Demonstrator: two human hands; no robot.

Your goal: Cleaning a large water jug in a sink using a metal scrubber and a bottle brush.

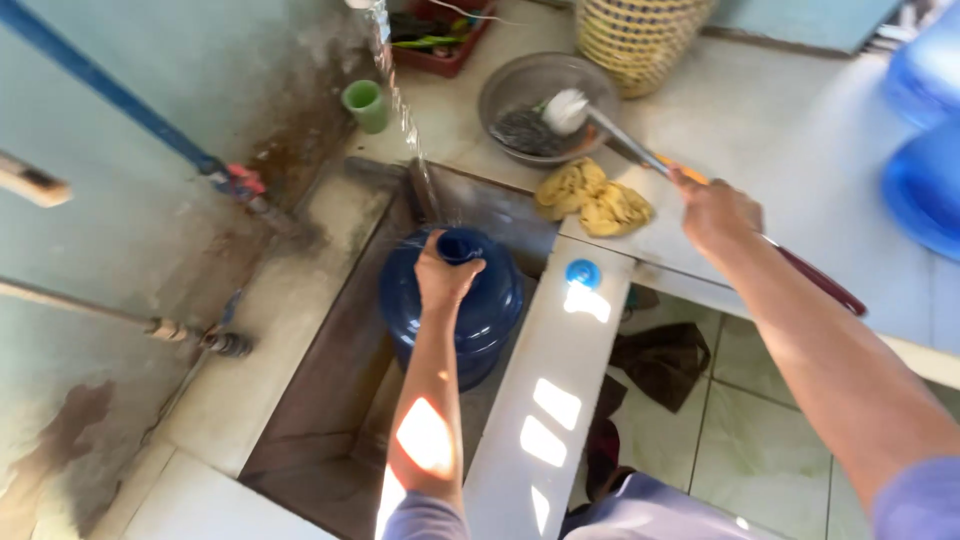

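Note:
A large dark blue water jug (478, 318) stands upright in a sunken concrete basin (340, 390). My left hand (440, 274) grips its neck at the mouth, and a stream of water (405, 120) falls toward the opening. My right hand (716, 212) holds a long-handled brush (622, 135) by its orange and dark red handle. The brush's white head (565, 110) rests in a grey metal bowl (515, 82) on the tiled counter.
A blue cap (582, 272) lies on the basin's white ledge beside a yellow cloth (592, 197). A green cup (366, 105), a red tray (440, 38) and a woven basket (640, 38) stand at the back. More blue jugs (925, 150) sit at right. Pipes (130, 110) run along the left wall.

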